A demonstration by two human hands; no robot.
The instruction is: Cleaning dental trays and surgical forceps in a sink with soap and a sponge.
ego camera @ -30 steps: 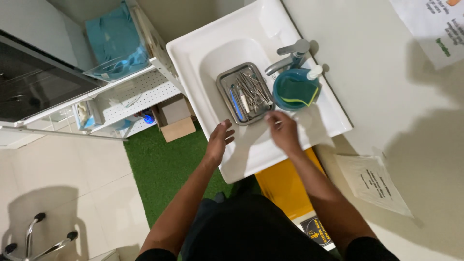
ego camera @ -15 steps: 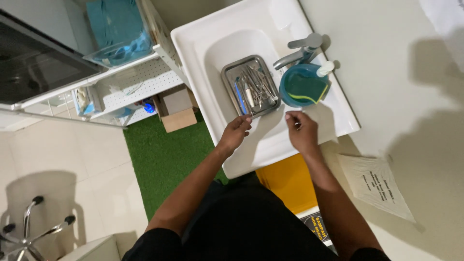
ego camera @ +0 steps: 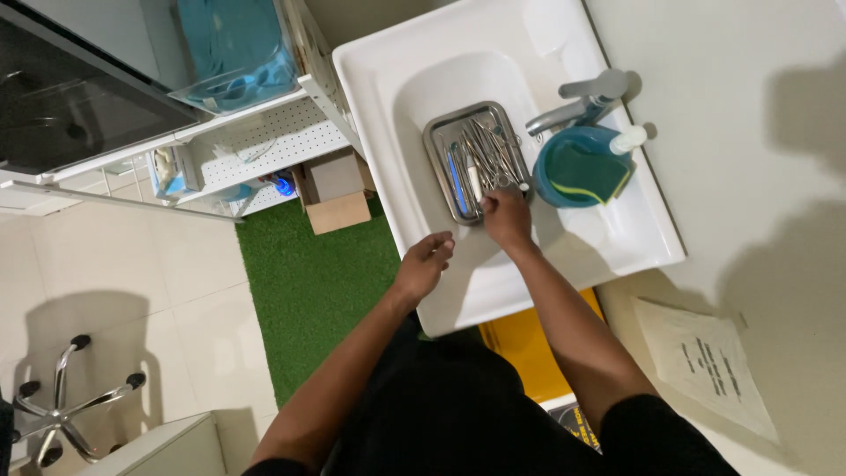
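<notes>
Far left of the hands: a chair base on pale tiles and a green mat are seen, with a shelf unit and a cardboard box above the mat.
Left hand: the left hand is held over the near rim of the white sink, fingers loosely curled, nothing gripped.
Tray: a metal tray full of thin metal tools is set in the basin, just ahead of both hands.
Right hand: the right hand is laid at the tray's near end, fingers bent down onto the tools; whether one is pinched cannot be told.
Right of the hands: a blue bowl with a sponge, a tap and a paper sheet are seen.
Step in hand: a tool is judged to be picked out of the tray.
Next move: a firm pinch on a single tool is called for, lifted clear of the tangle.
</notes>
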